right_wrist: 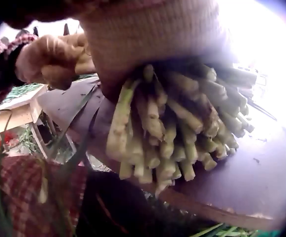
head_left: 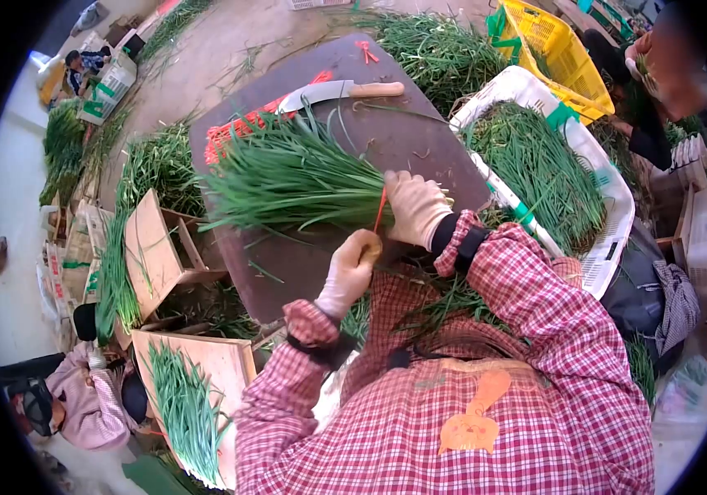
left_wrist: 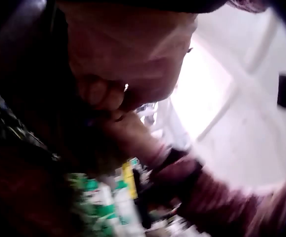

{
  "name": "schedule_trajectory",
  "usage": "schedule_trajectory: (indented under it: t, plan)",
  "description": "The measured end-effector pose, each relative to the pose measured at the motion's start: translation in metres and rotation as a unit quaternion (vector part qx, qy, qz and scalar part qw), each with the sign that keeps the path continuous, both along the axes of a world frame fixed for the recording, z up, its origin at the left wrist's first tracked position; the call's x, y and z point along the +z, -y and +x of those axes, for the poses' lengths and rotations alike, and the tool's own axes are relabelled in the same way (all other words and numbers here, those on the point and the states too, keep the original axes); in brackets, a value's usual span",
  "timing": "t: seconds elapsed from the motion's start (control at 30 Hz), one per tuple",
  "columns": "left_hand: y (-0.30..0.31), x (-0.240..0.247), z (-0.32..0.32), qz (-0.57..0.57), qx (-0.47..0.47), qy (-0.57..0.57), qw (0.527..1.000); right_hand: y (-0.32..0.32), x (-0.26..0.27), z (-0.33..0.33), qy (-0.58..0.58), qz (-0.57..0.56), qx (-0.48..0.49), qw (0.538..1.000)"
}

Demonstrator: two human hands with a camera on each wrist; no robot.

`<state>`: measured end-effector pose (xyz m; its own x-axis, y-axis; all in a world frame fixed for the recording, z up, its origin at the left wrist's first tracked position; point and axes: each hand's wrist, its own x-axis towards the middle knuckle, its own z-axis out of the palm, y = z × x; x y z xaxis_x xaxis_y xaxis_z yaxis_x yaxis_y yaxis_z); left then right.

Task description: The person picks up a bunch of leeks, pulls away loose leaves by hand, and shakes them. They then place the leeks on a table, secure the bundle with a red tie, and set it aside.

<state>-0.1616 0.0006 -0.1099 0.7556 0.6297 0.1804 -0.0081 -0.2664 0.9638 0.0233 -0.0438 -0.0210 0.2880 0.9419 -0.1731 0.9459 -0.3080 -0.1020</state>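
A thick bunch of garlic chives (head_left: 296,181) lies on a dark board (head_left: 428,136), leaves pointing left. My gloved right hand (head_left: 415,206) grips it near the stem ends. The pale cut ends (right_wrist: 175,128) stick out below that hand in the right wrist view. A red tie (head_left: 382,210) runs from the bunch down to my gloved left hand (head_left: 349,271), which pinches it between thumb and fingers. Behind the leaves lies a pile of red ties (head_left: 223,140). A knife (head_left: 374,90) with a wooden handle rests beyond them. The left wrist view is dark and blurred.
A white crate (head_left: 617,198) of chives stands close on the right, with a yellow crate (head_left: 580,70) behind it. Loose chives (head_left: 432,54) heap beyond the board. At lower left, chives lie on a wooden stand (head_left: 234,363). Other people sit at left and upper right.
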Motion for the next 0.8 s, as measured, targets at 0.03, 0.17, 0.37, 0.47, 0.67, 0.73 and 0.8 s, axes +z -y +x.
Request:
schedule_trajectory:
  t: [0.03,0.17,0.37,0.47,0.67,0.73,0.8]
  plan:
    - [0.003,0.002,0.004,-0.051,-0.014,-0.007,0.999,-0.001,0.003,0.0,-0.022,-0.002,-0.01,1.0]
    - [-0.003,0.038,0.006,-0.176,-0.014,-0.069,0.982,0.005,0.01,0.006,-0.08,-0.006,-0.03,0.996]
    - [-0.026,0.092,-0.011,0.484,0.102,-0.196,0.846,0.009,0.026,0.049,-0.196,-0.017,0.006,0.98]
    - [-0.04,0.078,0.017,0.591,-0.011,-0.302,0.748,0.033,0.002,0.103,-0.361,0.134,-0.08,0.919]
    - [-0.069,0.088,0.083,0.572,-0.117,-0.387,0.714,0.171,-0.012,0.118,-0.51,0.13,-0.227,0.82]
    - [-0.075,0.105,0.088,0.533,-0.117,-0.383,0.745,0.207,-0.012,0.11,-0.595,0.158,-0.235,0.752]
    - [-0.074,0.139,0.087,0.468,-0.082,-0.34,0.811,0.224,0.017,0.101,-0.644,0.18,-0.246,0.702]
